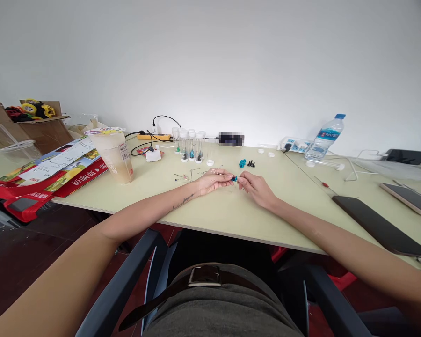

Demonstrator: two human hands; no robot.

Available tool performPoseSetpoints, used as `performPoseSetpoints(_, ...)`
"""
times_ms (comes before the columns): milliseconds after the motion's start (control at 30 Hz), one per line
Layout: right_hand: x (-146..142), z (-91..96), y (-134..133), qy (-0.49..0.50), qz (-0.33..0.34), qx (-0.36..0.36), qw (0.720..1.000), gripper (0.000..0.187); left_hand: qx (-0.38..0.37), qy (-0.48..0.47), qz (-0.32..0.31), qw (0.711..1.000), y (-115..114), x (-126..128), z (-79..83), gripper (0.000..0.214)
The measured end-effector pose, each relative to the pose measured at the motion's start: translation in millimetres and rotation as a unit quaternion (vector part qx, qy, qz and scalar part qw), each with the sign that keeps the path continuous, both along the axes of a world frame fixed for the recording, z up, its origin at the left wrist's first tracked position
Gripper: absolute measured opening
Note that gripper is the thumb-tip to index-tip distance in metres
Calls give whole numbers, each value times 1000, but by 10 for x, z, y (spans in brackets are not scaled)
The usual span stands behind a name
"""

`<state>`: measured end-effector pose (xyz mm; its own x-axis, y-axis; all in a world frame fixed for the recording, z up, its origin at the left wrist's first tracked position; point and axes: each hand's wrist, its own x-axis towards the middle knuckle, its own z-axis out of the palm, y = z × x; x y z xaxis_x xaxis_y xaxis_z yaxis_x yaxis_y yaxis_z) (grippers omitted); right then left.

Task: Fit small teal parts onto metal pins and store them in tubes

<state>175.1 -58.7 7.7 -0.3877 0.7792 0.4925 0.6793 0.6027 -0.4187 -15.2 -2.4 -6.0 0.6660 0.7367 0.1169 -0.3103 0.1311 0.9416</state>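
Observation:
My left hand [214, 180] and my right hand [256, 187] rest on the pale yellow table [231, 210], fingertips meeting. Both pinch a tiny blue part [235, 178] between them. Just beyond lie another blue part [242, 163] and a small black part [251, 164]. Several clear vials [189, 144] holding small coloured pieces stand further back. Thin metal pins [184, 177] lie left of my left hand.
A plastic cup of milky drink [115, 154] stands at the left beside a red bag and leaflets [45, 175]. A water bottle [325, 136] and power strip [294, 145] sit at the back right. Two phones [381, 227] lie at the right. Chair armrests are below.

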Motion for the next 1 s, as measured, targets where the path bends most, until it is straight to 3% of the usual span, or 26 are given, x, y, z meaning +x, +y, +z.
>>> performPoseSetpoints(133, -1, -10, 10, 20, -19, 12, 1000, 25, 0, -4, 9, 1000, 6, -4, -3, 20)
performPoseSetpoints(367, 11, 1, 4, 2, -3, -8, 1000, 32, 4, 0, -4, 1000, 3, 2, -4, 21)
performPoseSetpoints(567, -1, -3, 6, 21, -26, 20, 999, 22, 1, -6, 11, 1000, 18, 1, -16, 22)
performPoseSetpoints(733, 8, -6, 10, 1, -5, -2, 1000, 33, 10, 5, 1, 1000, -2, 2, -7, 23)
performPoseSetpoints(867, 0, -3, 8, 14, -21, 15, 1000, 22, 3, -3, 12, 1000, 11, 2, -10, 22)
performPoseSetpoints(1000, -2, 1, 5, 8, -24, 9, 1000, 25, 5, -5, 9, 1000, 20, 1, -18, 22)
